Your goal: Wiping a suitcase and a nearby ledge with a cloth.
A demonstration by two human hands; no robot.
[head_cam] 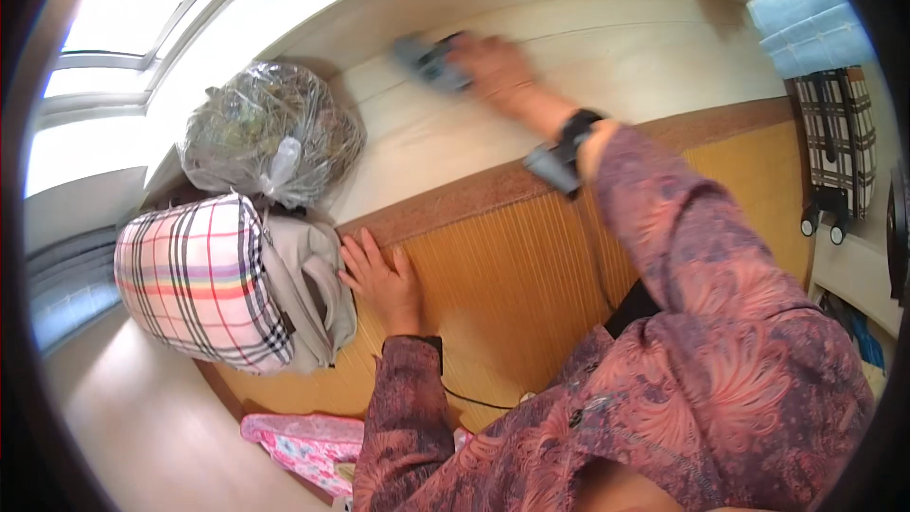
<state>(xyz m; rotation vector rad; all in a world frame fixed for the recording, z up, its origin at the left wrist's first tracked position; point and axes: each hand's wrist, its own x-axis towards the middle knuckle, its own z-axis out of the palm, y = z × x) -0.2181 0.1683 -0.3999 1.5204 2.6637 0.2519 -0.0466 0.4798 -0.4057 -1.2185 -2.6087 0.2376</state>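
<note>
My right hand (495, 70) is blurred and presses a folded blue-grey cloth (430, 64), or something like it, onto the pale wooden board (618, 46) along the wall. Motion smears the cloth's outline. My left hand (384, 286) rests with spread fingers on the ribbed bamboo mat (490, 277), its fingertips reaching the mat's brown border (444, 195). Close to those fingers stands a beige bag (313, 291) with a plaid, rainbow-striped panel (199, 277). Behind it sits a tied clear plastic bag (274, 128) holding dry, greenish-brown stuff.
A window (117, 21) is at upper left. Folded light-blue fabric (810, 18) lies at upper right above a plaid wheeled bag (839, 142). A pink flowered cloth (309, 444) lies at the mat's lower left. Dark cables (476, 400) run from my wrists.
</note>
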